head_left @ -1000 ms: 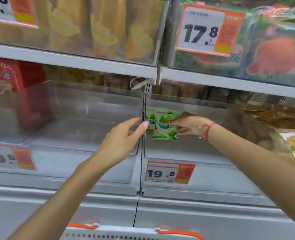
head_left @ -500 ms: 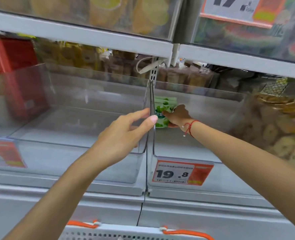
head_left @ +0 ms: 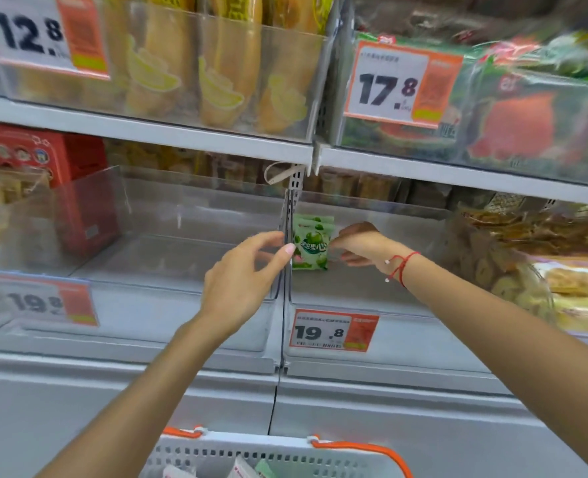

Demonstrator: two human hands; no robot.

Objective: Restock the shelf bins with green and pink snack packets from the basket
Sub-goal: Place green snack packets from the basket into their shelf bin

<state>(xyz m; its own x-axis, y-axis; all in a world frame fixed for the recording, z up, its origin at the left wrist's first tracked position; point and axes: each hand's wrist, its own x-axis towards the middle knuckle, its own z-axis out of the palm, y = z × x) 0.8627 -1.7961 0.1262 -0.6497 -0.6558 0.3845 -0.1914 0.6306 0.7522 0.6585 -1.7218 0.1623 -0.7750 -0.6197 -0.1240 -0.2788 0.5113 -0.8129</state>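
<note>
**Green packets stood up in the right bin**

Since 0.5 s before, the right hand [head_left: 361, 244] had drawn back a little from the green packets [head_left: 311, 246], which stood upright against the left wall of the right bin [head_left: 406, 294]. Its fingers were loosely curled beside them; whether they touched the packets, I could not tell. The left hand [head_left: 247, 274] pinched the clear divider [head_left: 287, 236] between thumb and finger. The step was placing green stock. The next move probably called for reaching down to the basket [head_left: 216, 446] for more packets.
</note>
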